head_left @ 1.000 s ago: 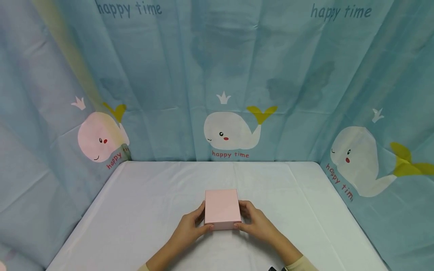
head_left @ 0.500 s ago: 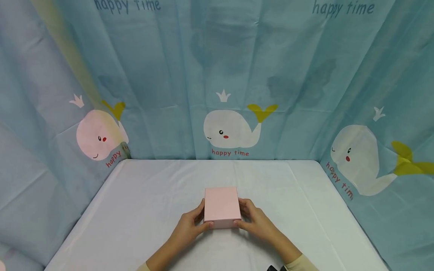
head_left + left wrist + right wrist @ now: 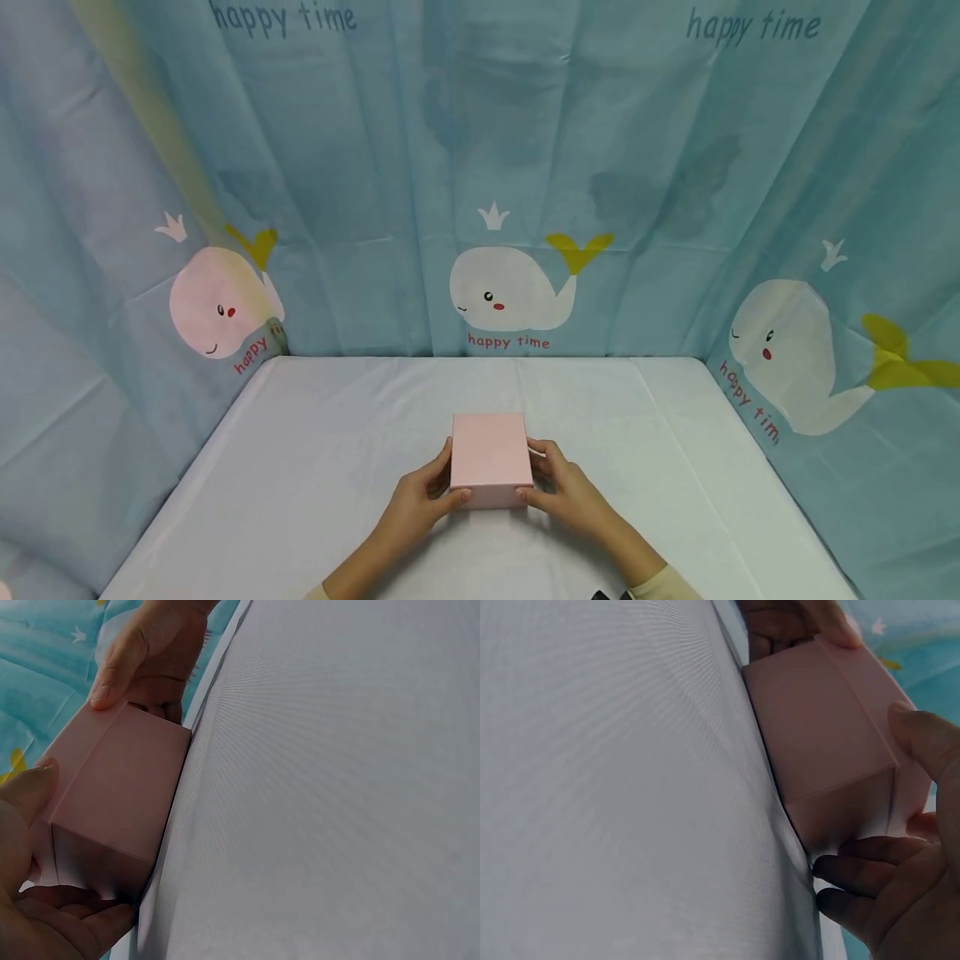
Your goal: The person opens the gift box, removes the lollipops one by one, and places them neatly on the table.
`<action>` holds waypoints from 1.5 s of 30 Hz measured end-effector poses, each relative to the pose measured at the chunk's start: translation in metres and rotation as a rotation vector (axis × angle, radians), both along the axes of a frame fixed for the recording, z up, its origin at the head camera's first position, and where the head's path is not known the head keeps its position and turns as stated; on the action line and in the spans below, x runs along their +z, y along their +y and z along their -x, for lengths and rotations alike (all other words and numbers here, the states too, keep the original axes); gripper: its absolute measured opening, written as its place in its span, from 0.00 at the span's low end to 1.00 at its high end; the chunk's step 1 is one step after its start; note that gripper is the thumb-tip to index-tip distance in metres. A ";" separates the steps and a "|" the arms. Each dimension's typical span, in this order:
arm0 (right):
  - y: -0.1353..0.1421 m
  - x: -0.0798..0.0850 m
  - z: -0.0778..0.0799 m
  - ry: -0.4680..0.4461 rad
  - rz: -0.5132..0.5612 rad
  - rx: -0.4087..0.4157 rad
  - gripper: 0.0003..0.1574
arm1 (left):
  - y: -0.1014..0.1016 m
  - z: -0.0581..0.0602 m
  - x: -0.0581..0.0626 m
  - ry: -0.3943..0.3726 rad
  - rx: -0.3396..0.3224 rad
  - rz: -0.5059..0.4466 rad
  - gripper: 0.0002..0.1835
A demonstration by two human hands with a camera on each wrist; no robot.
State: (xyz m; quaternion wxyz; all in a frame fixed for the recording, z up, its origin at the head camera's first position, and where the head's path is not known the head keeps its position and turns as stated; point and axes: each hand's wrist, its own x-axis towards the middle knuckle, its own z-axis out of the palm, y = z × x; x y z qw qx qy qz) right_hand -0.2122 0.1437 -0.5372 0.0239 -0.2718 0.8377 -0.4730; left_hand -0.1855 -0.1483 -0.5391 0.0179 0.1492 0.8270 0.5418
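A square pink box [image 3: 491, 450] with a fitted lid [image 3: 82, 765] sits on the white cloth in front of the person. My left hand [image 3: 420, 496] grips its left side, thumb on the front face near the lid's edge. On the other side my right hand [image 3: 558, 492] holds it in a mirrored grip, thumb likewise at the front. In the left wrist view the lid's seam runs along the box's front face [image 3: 124, 780]. The right wrist view shows the right fingers [image 3: 862, 874] curled low beside the box. The box's contents are hidden.
The white cloth [image 3: 337, 417] covers a table. Blue curtains [image 3: 360, 167] printed with whales stand around its back and sides. A small dark object [image 3: 602, 595] shows beside the right sleeve at the bottom edge.
The top of the box has risen slightly while its bottom edge stays in place. Both hands keep their grip, with the fingers shifted up a little.
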 end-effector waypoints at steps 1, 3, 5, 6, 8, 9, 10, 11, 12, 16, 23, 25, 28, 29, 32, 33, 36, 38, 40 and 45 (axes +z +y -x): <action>0.000 0.000 0.000 0.004 -0.002 -0.004 0.47 | 0.000 0.000 0.000 -0.004 0.005 -0.004 0.53; 0.000 0.000 0.000 0.010 -0.006 -0.018 0.47 | 0.000 -0.001 0.000 -0.005 0.019 -0.002 0.53; 0.000 0.001 0.000 0.028 -0.010 -0.031 0.48 | 0.000 -0.001 0.000 -0.003 0.036 -0.001 0.53; 0.000 0.002 -0.001 0.031 -0.010 -0.036 0.48 | 0.000 -0.001 0.000 0.005 0.045 -0.002 0.53; 0.000 0.005 -0.002 0.036 -0.010 -0.050 0.49 | 0.000 -0.001 0.001 0.030 0.059 -0.002 0.53; 0.000 0.007 -0.003 0.039 -0.011 -0.059 0.50 | 0.000 0.000 0.002 0.043 0.060 -0.004 0.54; 0.000 0.008 -0.003 0.047 -0.015 -0.067 0.51 | 0.000 0.000 0.002 0.060 0.064 -0.004 0.53; 0.000 0.010 -0.004 0.056 -0.022 -0.077 0.51 | 0.000 0.000 0.002 0.075 0.066 -0.010 0.53; 0.000 0.011 -0.004 0.068 -0.026 -0.085 0.51 | 0.001 0.000 0.003 0.094 0.069 -0.012 0.53; 0.001 0.012 -0.005 0.164 -0.035 -0.096 0.50 | 0.000 -0.002 0.007 0.145 0.072 -0.029 0.52; 0.005 0.012 -0.003 0.268 0.010 -0.042 0.51 | 0.000 -0.006 0.011 0.239 0.080 -0.051 0.47; 0.006 0.013 -0.002 0.296 0.023 -0.019 0.51 | 0.001 -0.006 0.013 0.239 0.087 -0.085 0.45; 0.008 0.015 -0.001 0.331 0.041 -0.001 0.50 | 0.001 -0.006 0.015 0.245 0.089 -0.139 0.42; 0.008 0.016 0.000 0.346 0.046 -0.001 0.49 | 0.001 -0.006 0.016 0.255 0.087 -0.154 0.41; 0.008 0.019 0.000 0.368 0.068 -0.001 0.45 | 0.001 -0.005 0.017 0.296 0.072 -0.188 0.38; 0.008 0.020 0.000 0.378 0.076 -0.001 0.44 | 0.001 -0.005 0.018 0.311 0.066 -0.199 0.38; 0.008 0.020 0.001 0.410 0.100 0.002 0.41 | 0.000 -0.004 0.020 0.338 0.041 -0.219 0.38; 0.008 0.021 0.001 0.438 0.117 0.003 0.41 | -0.001 -0.004 0.022 0.350 0.026 -0.221 0.40; 0.008 0.021 0.002 0.464 0.133 0.004 0.41 | -0.002 -0.004 0.024 0.365 0.018 -0.196 0.42; 0.009 0.026 0.002 0.478 0.165 -0.013 0.38 | -0.007 -0.004 0.028 0.409 0.013 -0.112 0.42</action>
